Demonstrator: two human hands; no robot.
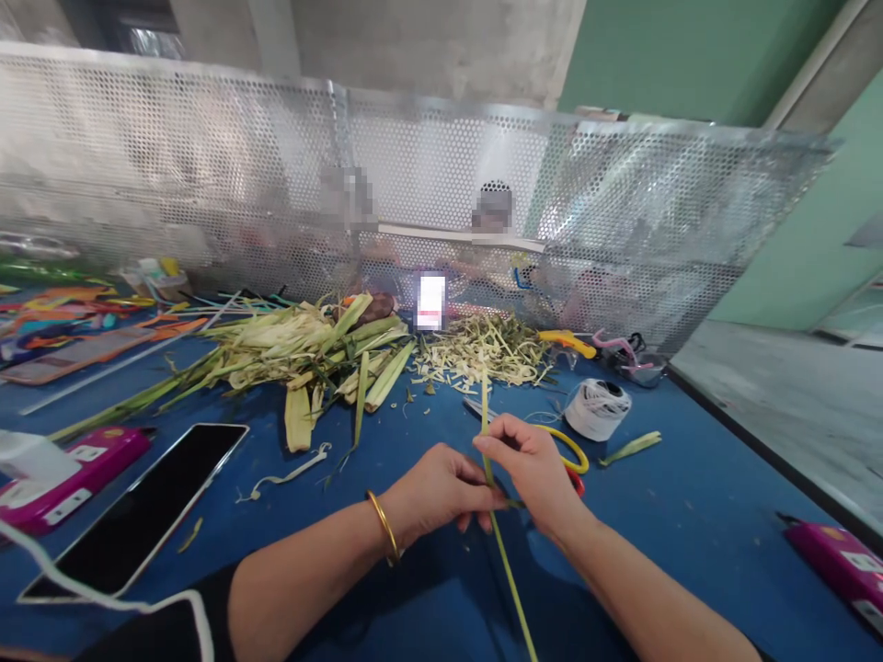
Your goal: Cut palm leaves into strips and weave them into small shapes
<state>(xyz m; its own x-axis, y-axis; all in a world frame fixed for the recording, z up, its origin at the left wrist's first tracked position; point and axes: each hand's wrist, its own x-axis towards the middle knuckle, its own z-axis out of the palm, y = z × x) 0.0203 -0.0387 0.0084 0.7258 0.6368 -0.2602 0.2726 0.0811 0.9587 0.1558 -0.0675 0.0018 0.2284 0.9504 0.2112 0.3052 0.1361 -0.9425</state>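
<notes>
A long, thin yellow-green plant strip [509, 575] runs between my hands, its upper end pointing away from me and its lower end trailing toward my body. My left hand [441, 487], below a gold bangle [384, 528], is closed around the strip with thumb and fingers pinched. My right hand [534, 464] pinches it slightly higher up. A short darker piece shows between the two hands; where it attaches is hidden. Partly behind my right hand lie scissors [576, 450] with yellow and red handles. Just beyond them sits a roll of white string [597, 414].
Leafy stalks and husks [310, 345] are heaped at the back, beside a pile of cut scraps [489, 349]. A phone [148, 515] and purple power strip [75, 473] lie left; another purple power strip [838, 570] is at right. A perforated metal screen [428, 129] borders the blue table.
</notes>
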